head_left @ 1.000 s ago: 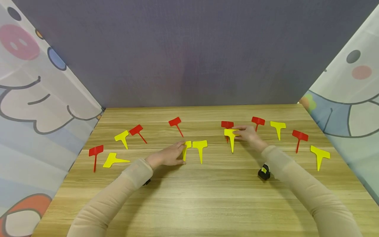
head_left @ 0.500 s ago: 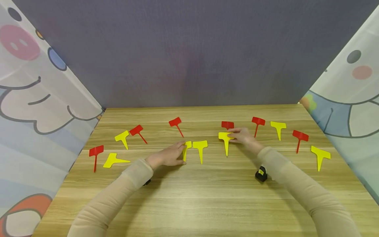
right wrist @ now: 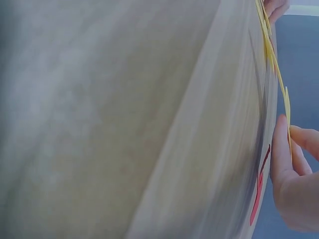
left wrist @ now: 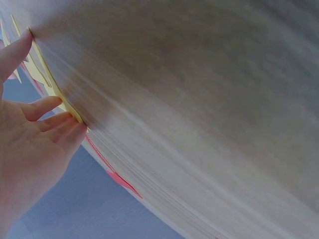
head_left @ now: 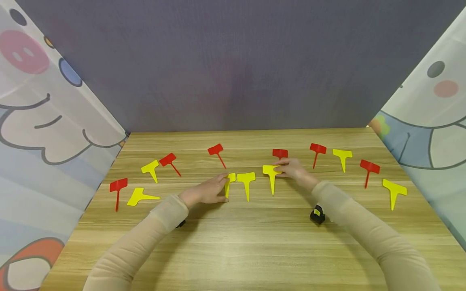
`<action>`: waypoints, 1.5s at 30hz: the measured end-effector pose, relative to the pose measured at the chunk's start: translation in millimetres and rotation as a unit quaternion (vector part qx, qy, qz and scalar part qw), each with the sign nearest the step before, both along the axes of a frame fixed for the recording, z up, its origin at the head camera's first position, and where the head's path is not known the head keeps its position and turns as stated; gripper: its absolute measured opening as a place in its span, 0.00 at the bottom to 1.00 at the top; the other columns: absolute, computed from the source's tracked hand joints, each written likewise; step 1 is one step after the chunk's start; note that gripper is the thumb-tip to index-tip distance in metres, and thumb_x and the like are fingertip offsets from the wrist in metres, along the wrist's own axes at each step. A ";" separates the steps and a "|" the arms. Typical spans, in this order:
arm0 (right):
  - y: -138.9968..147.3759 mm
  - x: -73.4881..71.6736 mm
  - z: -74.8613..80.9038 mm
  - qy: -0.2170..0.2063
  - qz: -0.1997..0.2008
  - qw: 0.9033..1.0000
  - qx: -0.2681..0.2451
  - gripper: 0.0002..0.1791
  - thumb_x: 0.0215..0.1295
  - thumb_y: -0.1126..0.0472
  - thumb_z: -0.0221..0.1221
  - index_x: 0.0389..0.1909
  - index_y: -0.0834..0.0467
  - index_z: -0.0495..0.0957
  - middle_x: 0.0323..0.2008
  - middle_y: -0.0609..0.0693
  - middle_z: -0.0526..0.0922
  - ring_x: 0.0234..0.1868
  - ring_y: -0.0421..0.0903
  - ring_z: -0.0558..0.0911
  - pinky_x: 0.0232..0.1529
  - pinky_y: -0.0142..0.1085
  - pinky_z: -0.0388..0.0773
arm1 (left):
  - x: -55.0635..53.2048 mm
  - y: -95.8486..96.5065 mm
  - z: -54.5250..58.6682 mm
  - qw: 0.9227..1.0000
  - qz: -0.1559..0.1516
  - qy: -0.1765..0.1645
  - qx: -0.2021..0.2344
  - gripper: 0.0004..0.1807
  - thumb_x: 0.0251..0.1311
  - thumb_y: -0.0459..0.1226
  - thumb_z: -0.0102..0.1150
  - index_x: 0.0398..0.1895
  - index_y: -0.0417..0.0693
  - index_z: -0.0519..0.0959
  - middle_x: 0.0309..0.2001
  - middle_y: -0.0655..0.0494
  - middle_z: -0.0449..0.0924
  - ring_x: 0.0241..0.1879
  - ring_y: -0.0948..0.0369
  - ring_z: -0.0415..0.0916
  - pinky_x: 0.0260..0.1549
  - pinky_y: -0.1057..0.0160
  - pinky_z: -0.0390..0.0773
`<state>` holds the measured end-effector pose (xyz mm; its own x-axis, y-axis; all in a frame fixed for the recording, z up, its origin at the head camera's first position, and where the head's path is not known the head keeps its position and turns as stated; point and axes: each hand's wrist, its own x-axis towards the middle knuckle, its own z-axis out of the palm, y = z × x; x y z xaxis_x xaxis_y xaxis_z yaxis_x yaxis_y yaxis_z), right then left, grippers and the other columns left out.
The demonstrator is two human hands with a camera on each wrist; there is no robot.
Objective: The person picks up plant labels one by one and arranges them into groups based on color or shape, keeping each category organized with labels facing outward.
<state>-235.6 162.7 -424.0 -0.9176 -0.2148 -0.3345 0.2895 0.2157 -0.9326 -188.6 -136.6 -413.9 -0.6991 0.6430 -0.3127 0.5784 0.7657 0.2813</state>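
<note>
My left hand point(head_left: 209, 190) rests on a yellow T-shaped plant label point(head_left: 231, 178) lying on the table, its fingertips at the wide head and the thumb near the pointed tip. In the left wrist view the fingers point(left wrist: 57, 112) touch the label's edge. Just to the right lies another yellow plant label point(head_left: 246, 178), upright in line with it. My right hand point(head_left: 291, 169) pinches a third yellow plant label point(head_left: 271, 171) by its head, between thumb and fingers, tip toward me. The right wrist view shows that label raised above the wood. A red label point(head_left: 280, 152) sits behind this hand, its stem hidden.
Red labels point(head_left: 215, 149) and yellow labels point(head_left: 342, 154) are scattered along the back and both sides of the wooden table point(head_left: 236, 250). A grey panel point(head_left: 233, 72) rises at the back edge. A black wrist device point(head_left: 317, 215) hangs under the right sleeve.
My right hand has moved left and slightly toward me, carrying its yellow plant label closer to the two in the middle. The left hand has stayed in place.
</note>
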 end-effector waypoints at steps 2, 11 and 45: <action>-1.6 0.4 -0.9 0.000 0.002 1.000 0.001 0.20 0.60 0.74 0.50 0.53 0.75 0.65 0.63 0.65 0.52 0.41 0.44 0.76 0.42 0.37 0.76 | 0.2 0.0 0.2 1.000 0.000 -0.001 0.001 0.39 0.58 0.49 0.51 0.64 0.33 0.52 0.67 0.40 0.41 0.66 0.50 0.42 0.63 0.56 0.48; -6.6 2.8 -3.3 0.006 0.011 1.000 -0.007 0.20 0.58 0.75 0.51 0.52 0.77 0.65 0.55 0.68 0.61 0.38 0.43 0.77 0.43 0.38 0.76 | 0.1 -0.2 0.4 1.000 -0.003 -0.002 0.001 0.40 0.58 0.49 0.51 0.64 0.32 0.51 0.67 0.39 0.42 0.66 0.50 0.43 0.63 0.56 0.48; -14.4 4.8 -6.2 0.042 0.056 0.995 0.067 0.17 0.57 0.73 0.54 0.48 0.74 0.72 0.49 0.69 0.71 0.41 0.51 0.78 0.39 0.37 0.78 | -0.2 -0.2 0.7 1.000 -0.005 -0.004 0.002 0.39 0.58 0.49 0.51 0.64 0.32 0.51 0.67 0.38 0.41 0.66 0.49 0.42 0.63 0.55 0.48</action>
